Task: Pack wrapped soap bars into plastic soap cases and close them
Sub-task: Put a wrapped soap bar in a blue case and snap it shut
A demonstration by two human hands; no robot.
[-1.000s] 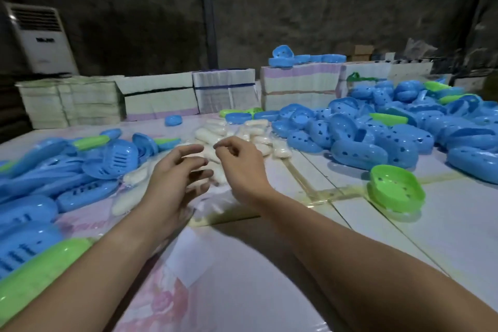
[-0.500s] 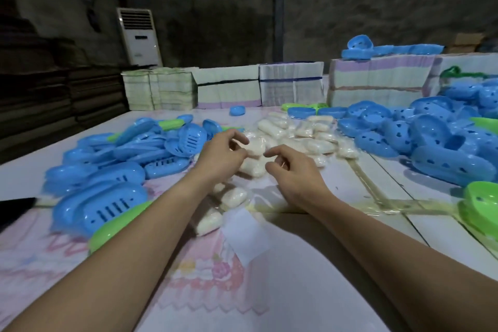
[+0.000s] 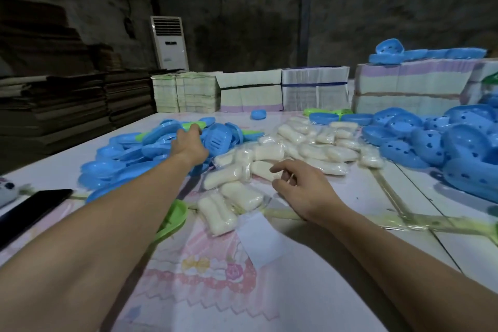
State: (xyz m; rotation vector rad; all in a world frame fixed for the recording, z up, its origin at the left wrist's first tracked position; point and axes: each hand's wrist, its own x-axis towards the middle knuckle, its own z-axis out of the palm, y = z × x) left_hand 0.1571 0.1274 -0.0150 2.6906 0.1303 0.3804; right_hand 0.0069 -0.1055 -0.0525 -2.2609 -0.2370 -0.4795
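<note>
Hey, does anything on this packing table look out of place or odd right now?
Mostly no: the soap bars and blue case halves lie in loose working heaps. Two odd items: a dark flat object hangs at the table's left edge, and a loose white paper slip lies among the packing.

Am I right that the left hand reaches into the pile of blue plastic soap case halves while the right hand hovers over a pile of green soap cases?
Not quite. In the head view the right hand hovers over the white plastic-wrapped soap bars, not green cases. The left hand does reach into the blue plastic soap case halves.

Glossy plastic soap cases [image 3: 151, 148]; clear-film-wrapped soap bars [image 3: 272, 153].
</note>
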